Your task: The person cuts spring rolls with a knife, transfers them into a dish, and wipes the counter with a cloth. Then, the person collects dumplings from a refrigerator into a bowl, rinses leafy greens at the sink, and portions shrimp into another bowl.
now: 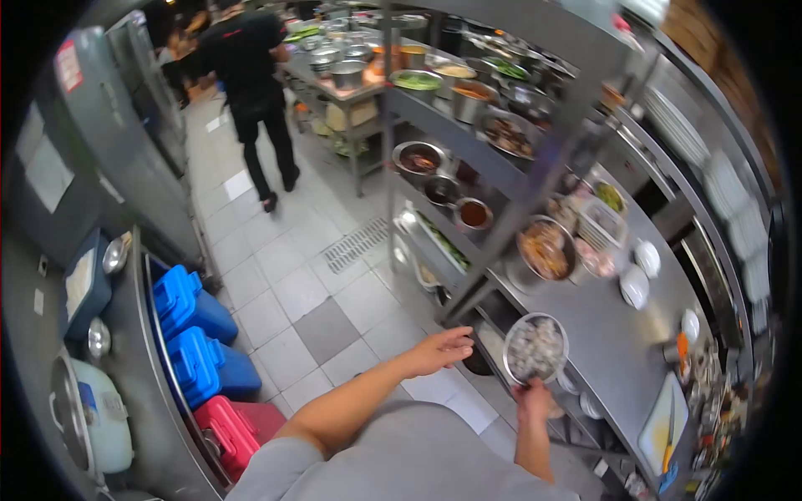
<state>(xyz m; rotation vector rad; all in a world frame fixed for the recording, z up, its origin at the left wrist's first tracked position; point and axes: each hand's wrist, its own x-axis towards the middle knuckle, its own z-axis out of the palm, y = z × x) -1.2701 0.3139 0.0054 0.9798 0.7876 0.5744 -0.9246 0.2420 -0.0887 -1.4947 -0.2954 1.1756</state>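
Observation:
My right hand point(533, 399) is closed on the near rim of a round metal bowl point(506, 355). Inside the bowl lie pale greyish lumps point(536, 346), too blurred to name surely. The bowl is held over the front edge of the steel counter point(614, 321). To its left, my left hand point(441, 351) is stretched out with the fingers extended, apart from the bowl and holding nothing. Beyond the bowl, a deep metal pot point(525, 271) of orange-brown food stands on the counter.
Metal shelves point(476, 288) with several filled pots rise ahead. Blue bins point(205, 367) and a red bin point(238, 430) stand at left. A person in black point(251, 92) is in the tiled aisle point(284, 284). A knife point(669, 438) lies on a white board point(660, 417).

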